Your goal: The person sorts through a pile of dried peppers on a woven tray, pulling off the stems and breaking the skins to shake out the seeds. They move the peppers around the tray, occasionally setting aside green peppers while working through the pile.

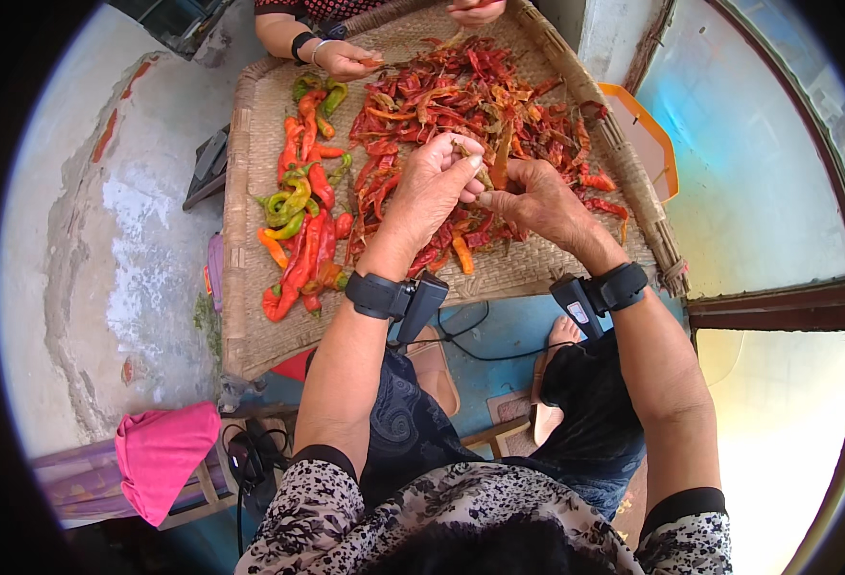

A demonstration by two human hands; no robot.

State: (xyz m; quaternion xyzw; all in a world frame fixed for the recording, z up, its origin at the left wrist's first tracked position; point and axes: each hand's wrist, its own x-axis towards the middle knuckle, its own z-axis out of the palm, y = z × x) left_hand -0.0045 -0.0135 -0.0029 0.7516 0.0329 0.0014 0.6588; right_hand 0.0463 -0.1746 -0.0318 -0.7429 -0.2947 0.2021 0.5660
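Both my hands are raised over a heap of dried red chili peppers (451,96) on a woven tray (238,278). My left hand (432,187) is closed, pinching a shrivelled greenish-brown chili pepper (481,174) between thumb and fingers. Close beside it, my right hand (552,209) is curled shut, with a flat orange-brown dried chili pepper (502,153) rising from its fingertips. The two thumbs nearly meet; what lies between the fingertips is partly hidden. Fresher, plumper red and green peppers (298,249) form a separate row along the tray's left side.
Across the tray, another person's hand (344,59) holds a small orange-red pepper; their second hand (477,11) is at the top edge. A pink cloth (163,460) hangs at lower left. A glazed door frame (777,305) stands at right, a bare wall (144,240) at left.
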